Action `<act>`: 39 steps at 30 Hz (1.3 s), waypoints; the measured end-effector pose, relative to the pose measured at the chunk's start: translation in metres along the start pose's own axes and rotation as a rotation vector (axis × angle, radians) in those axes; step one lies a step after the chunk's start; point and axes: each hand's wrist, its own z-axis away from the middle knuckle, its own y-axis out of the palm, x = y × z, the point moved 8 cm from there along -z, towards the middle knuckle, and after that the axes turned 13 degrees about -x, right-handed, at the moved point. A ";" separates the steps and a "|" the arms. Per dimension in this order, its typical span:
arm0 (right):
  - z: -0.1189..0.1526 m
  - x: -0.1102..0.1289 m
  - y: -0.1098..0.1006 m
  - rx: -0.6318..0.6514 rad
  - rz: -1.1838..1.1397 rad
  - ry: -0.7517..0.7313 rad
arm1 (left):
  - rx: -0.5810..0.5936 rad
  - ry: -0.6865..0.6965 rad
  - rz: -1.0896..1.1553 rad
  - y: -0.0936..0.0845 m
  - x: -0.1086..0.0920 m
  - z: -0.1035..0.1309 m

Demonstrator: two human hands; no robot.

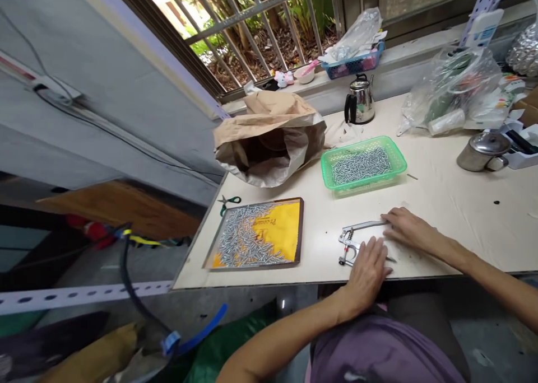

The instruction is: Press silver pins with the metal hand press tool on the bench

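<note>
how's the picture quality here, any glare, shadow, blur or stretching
Head view: daylight washes out the upper left of the barred window; highlights glint on the steel kettle; the paper bag has a deeply shadowed mouth; the wall at left looks stretched, probably by a wide lens; the pliers-like tool is fairly clear, but the small metal pieces merge into grainy texture.

Taking the hand tool (348, 242) as center: tray (300, 226) at 9 o'clock with small parts (244, 238) in it, scissors (227, 200) by its far-left corner at 10, paper bag (273, 111) at 11. Basket's (365, 180) at 12, more small parts inside, kettle (360, 104) behind it. Pot's (483, 150) at 2. All on the table (462, 220).
</note>
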 end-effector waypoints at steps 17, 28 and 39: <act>-0.037 0.145 0.043 -0.007 0.044 -0.611 | 0.048 -0.044 0.114 -0.002 -0.009 -0.004; -0.099 0.087 -0.096 -0.622 -0.215 -0.232 | -0.105 -0.088 -0.064 -0.064 0.049 -0.004; -0.032 0.034 -0.032 -0.432 -0.215 -0.156 | 0.225 -0.679 -0.665 -0.188 0.250 0.079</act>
